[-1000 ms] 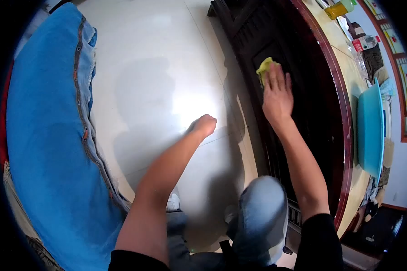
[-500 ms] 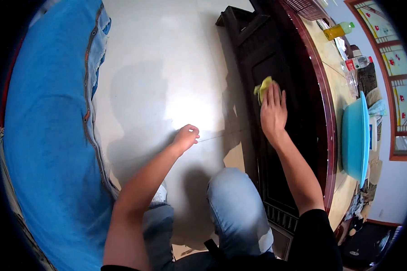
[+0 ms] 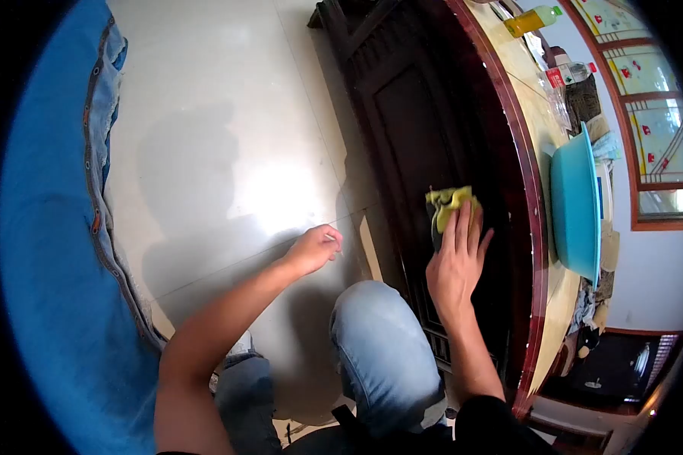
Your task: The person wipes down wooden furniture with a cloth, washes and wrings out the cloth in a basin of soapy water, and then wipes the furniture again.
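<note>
My right hand (image 3: 458, 267) presses a yellow cloth (image 3: 451, 203) against the dark wooden front of a long cabinet (image 3: 413, 136). Its fingers are stretched over the cloth, and part of the cloth sticks out past the fingertips. My left hand (image 3: 316, 249) hovers over the pale tiled floor, touching nothing. Its fingers are curled in loosely, and I see nothing in them. My bent knee (image 3: 383, 326), in light blue jeans, is between the two forearms.
On the cabinet's tiled top are a light blue basin (image 3: 575, 208), a bottle of yellow liquid (image 3: 533, 21) and a clear bottle with a red cap (image 3: 571, 74). A blue cover (image 3: 45, 227) with a buttoned edge lies along the left side. Patterned window panes (image 3: 637, 68) are at right.
My right hand and the yellow cloth have slid along the cabinet front towards me. The view has shifted to the right. My left hand stays curled, slightly nearer the cabinet.
</note>
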Tool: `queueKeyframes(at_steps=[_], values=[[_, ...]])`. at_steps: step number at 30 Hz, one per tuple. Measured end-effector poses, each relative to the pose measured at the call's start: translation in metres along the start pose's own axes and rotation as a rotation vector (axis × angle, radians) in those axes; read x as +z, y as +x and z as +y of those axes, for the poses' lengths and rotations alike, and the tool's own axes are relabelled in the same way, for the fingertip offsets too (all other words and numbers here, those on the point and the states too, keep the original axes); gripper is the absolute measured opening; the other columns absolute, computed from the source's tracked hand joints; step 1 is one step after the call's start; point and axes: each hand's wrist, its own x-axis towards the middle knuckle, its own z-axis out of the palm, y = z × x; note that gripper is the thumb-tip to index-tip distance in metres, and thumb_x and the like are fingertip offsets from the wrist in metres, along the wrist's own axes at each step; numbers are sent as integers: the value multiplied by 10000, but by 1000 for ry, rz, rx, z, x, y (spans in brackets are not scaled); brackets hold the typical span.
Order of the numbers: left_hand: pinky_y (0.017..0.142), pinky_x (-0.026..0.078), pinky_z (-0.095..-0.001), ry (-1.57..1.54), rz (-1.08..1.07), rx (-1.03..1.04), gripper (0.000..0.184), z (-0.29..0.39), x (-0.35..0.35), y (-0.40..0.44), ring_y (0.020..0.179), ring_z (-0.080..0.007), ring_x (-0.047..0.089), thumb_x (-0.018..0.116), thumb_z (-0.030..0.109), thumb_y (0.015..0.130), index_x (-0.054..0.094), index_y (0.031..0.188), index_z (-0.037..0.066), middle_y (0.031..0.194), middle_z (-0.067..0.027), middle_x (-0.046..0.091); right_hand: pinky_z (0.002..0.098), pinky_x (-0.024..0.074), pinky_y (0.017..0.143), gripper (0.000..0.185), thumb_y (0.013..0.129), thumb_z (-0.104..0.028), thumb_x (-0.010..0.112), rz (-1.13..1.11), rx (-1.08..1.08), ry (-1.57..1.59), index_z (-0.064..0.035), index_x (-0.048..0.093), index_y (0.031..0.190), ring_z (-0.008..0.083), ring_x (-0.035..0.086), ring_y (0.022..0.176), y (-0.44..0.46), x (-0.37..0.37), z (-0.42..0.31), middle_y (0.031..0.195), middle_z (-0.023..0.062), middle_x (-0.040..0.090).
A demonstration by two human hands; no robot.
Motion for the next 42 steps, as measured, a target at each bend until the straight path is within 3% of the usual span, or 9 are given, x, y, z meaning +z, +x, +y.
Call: queueKeyframes(at_steps=[4,12,15,16,19,27,28,36,42], values=[[793,507,-312,-68,25,90,275,18,4,24,913,-165,684,550,194,995,599,1231,60,1141,-85,704,671,259,1176,658,858,-6,537,-56,13,-38,39,411,1502,402,311,1510,-26,4,9,1642,184,314],[792,508,-298,-133,0,144,312,77,25,51,924,-142,650,569,253,1007,617,1257,73,1162,-61,699,590,320,1183,605,849,34,542,188,-22,78,51,463,1448,405,374,1464,75,-5,-5,1585,202,393],[819,539,-322,-197,-8,183,300,94,46,59,894,-192,684,572,196,983,635,1202,1,1083,-111,705,573,320,1188,656,816,64,538,169,56,116,20,457,1466,419,362,1471,48,-10,-1,1592,198,389],[793,514,-317,-150,-60,173,328,97,51,63,942,-165,658,564,265,1016,625,1283,85,1183,-72,698,571,317,1189,686,798,75,540,142,91,104,15,448,1475,424,349,1480,35,-11,0,1599,201,380],[806,516,-327,-160,-71,200,332,105,63,65,962,-174,659,559,271,1018,623,1281,78,1188,-73,697,575,313,1187,705,782,79,547,101,173,43,24,442,1477,430,355,1477,4,-15,-2,1596,205,383],[820,521,-298,-219,-57,243,299,95,63,68,974,-145,653,518,140,1011,616,1276,41,1126,-65,703,551,282,1210,641,785,38,556,270,-107,126,53,498,1424,388,372,1469,104,4,-2,1567,190,428],[818,522,-294,-214,-47,211,300,96,62,64,974,-141,652,508,118,1007,615,1275,37,1121,-65,704,517,284,1219,535,891,-97,501,249,-116,-43,42,535,1406,347,404,1451,119,5,-6,1543,172,470],[794,516,-294,-152,-56,118,323,94,45,51,941,-145,645,531,195,1005,612,1282,51,1166,-66,690,583,232,1228,631,806,-42,595,-90,-130,-50,26,514,1428,311,382,1473,38,-13,5,1587,160,416],[782,514,-296,-188,-4,110,302,91,30,51,914,-139,639,548,212,1007,617,1259,62,1149,-58,690,679,212,1191,708,749,60,568,-8,31,55,30,490,1453,342,315,1521,3,4,-1,1600,179,391]])
